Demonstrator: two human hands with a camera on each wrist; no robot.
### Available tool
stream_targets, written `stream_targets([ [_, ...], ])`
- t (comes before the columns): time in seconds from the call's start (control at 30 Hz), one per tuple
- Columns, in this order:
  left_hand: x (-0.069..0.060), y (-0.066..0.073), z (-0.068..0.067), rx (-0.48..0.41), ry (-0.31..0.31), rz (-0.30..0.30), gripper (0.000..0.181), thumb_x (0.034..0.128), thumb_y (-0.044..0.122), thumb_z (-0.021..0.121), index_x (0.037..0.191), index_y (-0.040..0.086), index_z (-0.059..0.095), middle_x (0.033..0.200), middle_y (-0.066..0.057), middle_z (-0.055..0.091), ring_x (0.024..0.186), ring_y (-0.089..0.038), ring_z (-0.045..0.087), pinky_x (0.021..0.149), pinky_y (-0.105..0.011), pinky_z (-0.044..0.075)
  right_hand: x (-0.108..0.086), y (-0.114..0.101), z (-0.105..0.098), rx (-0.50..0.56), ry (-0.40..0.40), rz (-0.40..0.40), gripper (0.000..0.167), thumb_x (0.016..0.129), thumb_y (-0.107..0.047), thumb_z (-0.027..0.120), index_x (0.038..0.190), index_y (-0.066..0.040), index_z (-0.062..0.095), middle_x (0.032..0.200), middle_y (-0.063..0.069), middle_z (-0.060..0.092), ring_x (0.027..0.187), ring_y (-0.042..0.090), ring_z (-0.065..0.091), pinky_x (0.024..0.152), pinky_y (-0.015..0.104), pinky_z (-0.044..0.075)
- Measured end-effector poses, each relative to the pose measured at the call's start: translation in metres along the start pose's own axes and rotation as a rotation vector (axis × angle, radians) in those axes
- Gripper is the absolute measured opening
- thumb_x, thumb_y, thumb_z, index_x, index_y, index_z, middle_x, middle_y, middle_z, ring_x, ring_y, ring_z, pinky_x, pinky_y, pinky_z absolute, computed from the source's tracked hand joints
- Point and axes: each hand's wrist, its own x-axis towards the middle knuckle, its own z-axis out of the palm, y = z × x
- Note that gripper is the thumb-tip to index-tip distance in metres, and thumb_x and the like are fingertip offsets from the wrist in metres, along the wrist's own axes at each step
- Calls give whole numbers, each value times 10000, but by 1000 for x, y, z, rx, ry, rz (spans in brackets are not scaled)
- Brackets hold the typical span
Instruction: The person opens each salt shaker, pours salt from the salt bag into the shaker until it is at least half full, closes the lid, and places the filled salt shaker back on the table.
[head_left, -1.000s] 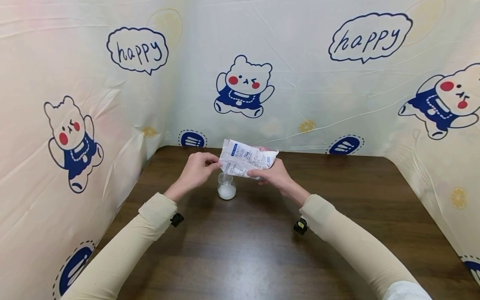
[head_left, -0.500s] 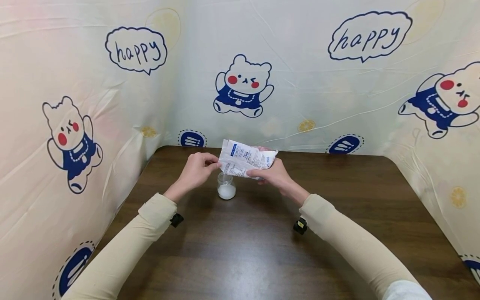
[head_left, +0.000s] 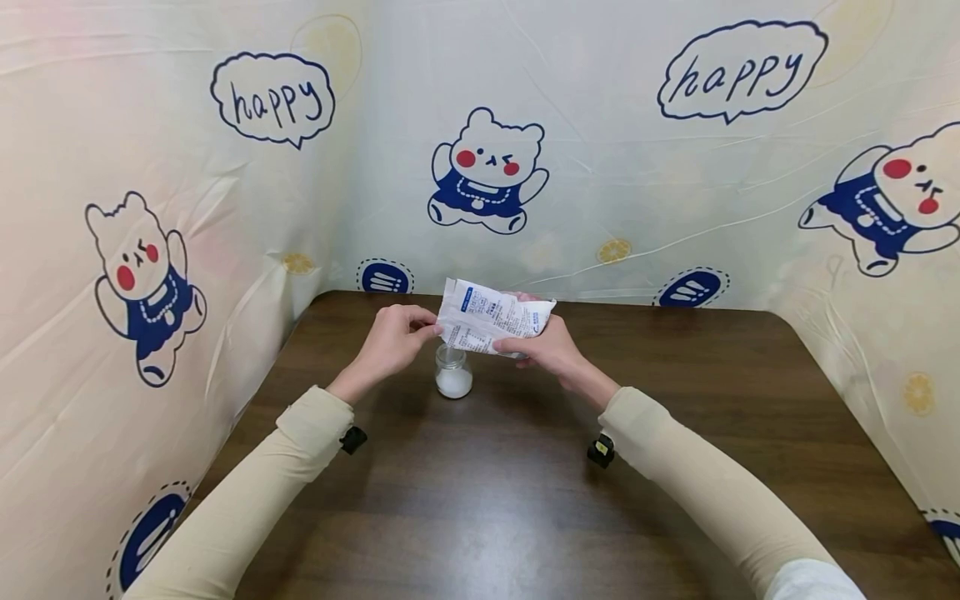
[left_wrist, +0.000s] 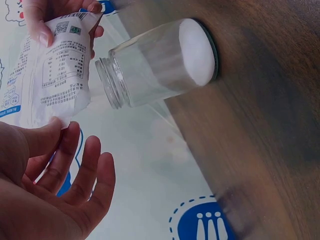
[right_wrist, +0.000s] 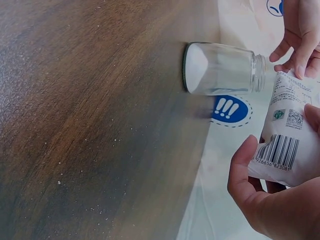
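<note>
A white printed plastic bag [head_left: 491, 317] is held tilted above a small glass jar [head_left: 453, 360], its left end over the jar's mouth. My left hand [head_left: 392, 340] pinches the corner of that end between thumb and index finger; the other fingers stand loosely apart in the left wrist view. Around the bag's right part, my right hand [head_left: 553, 348] grips with the thumb on the near face. White powder or fine grains [left_wrist: 196, 52] lie in the bottom of the jar, sloping to one side in the right wrist view. Whether anything flows from the bag cannot be made out.
The jar stands upright on a dark brown wooden table [head_left: 480, 483]. Scattered white specks [right_wrist: 59, 182] lie on the tabletop in the right wrist view. A pale printed cloth [head_left: 585, 192] hangs close behind the table and on both sides.
</note>
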Motion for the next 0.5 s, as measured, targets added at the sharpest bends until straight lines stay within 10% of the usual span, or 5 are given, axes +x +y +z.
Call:
stream_targets([
  [0.5, -1, 1, 1, -9, 0, 12, 104, 973, 47, 760, 1057, 13, 812, 1060, -119, 770, 856, -299, 651, 721, -394, 539, -2, -1, -1, 3, 7, 8, 608, 818, -144, 930, 1357, -187, 654, 1191, 71, 753, 934, 251, 731, 763, 532, 612],
])
